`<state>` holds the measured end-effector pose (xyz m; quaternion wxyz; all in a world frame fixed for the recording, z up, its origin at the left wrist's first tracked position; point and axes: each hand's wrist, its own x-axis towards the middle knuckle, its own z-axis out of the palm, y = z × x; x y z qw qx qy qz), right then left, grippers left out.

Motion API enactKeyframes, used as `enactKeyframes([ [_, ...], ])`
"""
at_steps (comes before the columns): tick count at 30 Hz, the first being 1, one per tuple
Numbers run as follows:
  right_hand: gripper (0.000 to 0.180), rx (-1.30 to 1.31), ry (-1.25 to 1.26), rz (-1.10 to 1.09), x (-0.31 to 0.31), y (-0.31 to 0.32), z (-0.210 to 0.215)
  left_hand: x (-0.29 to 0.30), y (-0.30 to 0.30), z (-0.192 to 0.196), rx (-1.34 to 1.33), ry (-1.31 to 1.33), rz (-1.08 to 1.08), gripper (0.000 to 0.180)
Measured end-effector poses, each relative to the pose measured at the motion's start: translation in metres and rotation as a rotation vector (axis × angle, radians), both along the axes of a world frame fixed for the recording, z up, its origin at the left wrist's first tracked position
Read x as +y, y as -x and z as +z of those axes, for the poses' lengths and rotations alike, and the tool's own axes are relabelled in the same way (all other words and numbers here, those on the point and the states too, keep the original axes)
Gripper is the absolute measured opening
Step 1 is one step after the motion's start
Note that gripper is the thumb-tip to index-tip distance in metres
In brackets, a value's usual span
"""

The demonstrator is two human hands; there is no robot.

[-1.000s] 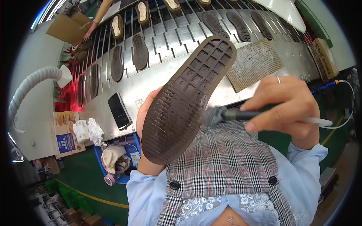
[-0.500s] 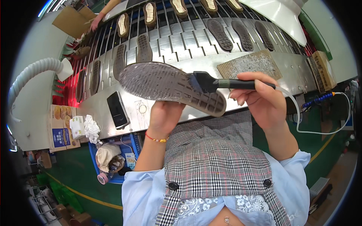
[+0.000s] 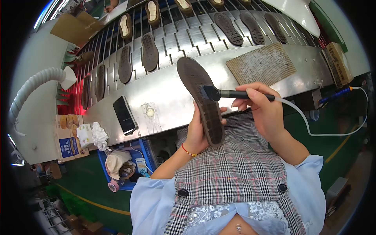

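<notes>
While our left hand [image 3: 197,135] clasps the brown sole [image 3: 192,74] by its two side edges, above the near edge of the metal table [image 3: 170,94], our right hand [image 3: 268,113] pinches the black brush [image 3: 231,94] by its handle. We have its bristles [image 3: 204,93] against the sole's middle; a white tube [image 3: 333,135] runs from the handle's end.

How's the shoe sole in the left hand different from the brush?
The sole is brown and broad; the brush has a slim black handle.
The sole is gripped by the left hand, the brush by the right hand.
The brush has a pale tube running from its handle end; the sole has none.
Both are dark and held over the person's lap side of the bench.
</notes>
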<state>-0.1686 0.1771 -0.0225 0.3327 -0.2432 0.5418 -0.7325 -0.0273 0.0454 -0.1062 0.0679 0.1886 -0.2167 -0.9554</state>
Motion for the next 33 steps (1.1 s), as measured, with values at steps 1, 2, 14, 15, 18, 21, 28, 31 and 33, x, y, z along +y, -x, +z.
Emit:
enactKeyframes([
  [1,0.026,0.16,-0.036,-0.027,-0.001,-0.006,0.009,-0.001,0.01,0.013,0.06,0.078,0.07,0.071],
  [2,0.022,0.247,0.055,-0.019,-0.003,-0.017,0.022,-0.002,0.02,0.026,0.115,0.154,0.145,0.075],
  [14,0.027,1.271,0.388,-0.079,-0.007,-0.038,0.055,-0.018,0.027,0.07,0.388,0.459,0.404,0.088],
  [15,0.027,1.274,0.353,-0.075,-0.008,-0.035,0.056,-0.013,0.028,0.076,0.343,0.492,0.473,0.088],
  [18,0.028,1.246,0.371,-0.012,-0.007,-0.036,0.053,-0.015,0.029,0.078,0.393,0.436,0.5,0.085],
  [21,0.028,1.213,0.398,0.026,-0.004,-0.034,0.057,-0.036,0.02,0.061,0.647,0.194,0.381,0.07],
  [28,0.035,1.148,0.332,0.082,0.001,-0.034,0.052,-0.044,0.012,0.062,0.687,0.225,0.499,0.065],
  [31,0.034,1.1,0.348,0.148,0.0,-0.039,0.052,-0.045,0.015,0.074,0.611,0.32,0.576,0.075],
  [33,0.032,1.061,0.367,0.174,0.001,-0.04,0.056,-0.051,0.012,0.077,0.635,0.305,0.561,0.073],
])
